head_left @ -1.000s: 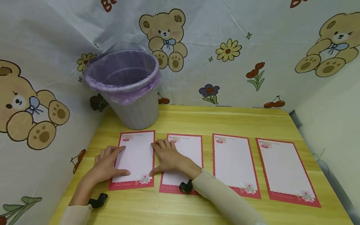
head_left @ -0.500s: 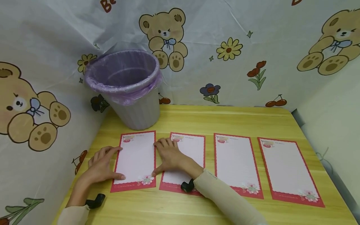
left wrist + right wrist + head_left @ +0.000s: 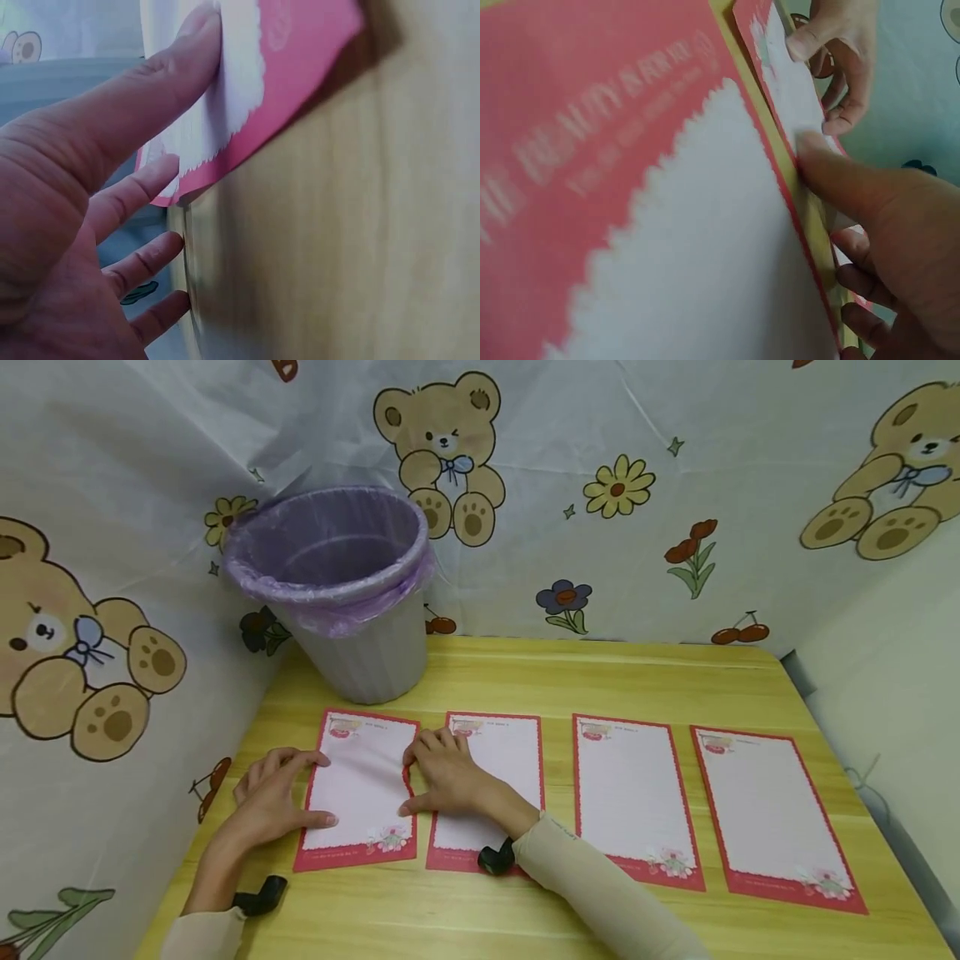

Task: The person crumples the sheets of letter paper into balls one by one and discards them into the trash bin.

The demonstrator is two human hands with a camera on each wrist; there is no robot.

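The leftmost sheet of stationery paper (image 3: 360,802), white with a pink border and a flower print at its lower right corner, lies between both hands on the table. My left hand (image 3: 268,802) rests on its left edge, thumb and index fingertip on the paper; the thumb (image 3: 172,79) lies flat on the sheet in the left wrist view, the other fingers spread beyond it. My right hand (image 3: 450,777) pinches the right edge, where the paper buckles between thumb and fingers. In the right wrist view the right thumb (image 3: 847,176) is on top of the sheet.
A second sheet (image 3: 510,756) lies partly under my right hand and wrist. Two more matching sheets, one in the middle (image 3: 626,785) and one at the right (image 3: 765,810), lie on the wooden table (image 3: 600,681). A lined wastebasket (image 3: 367,652) stands behind the leftmost sheet.
The leftmost sheet's right edge, flat before, is now bent and creased under my right hand. My right fingers have drawn slightly left onto it; the left hand has barely moved.
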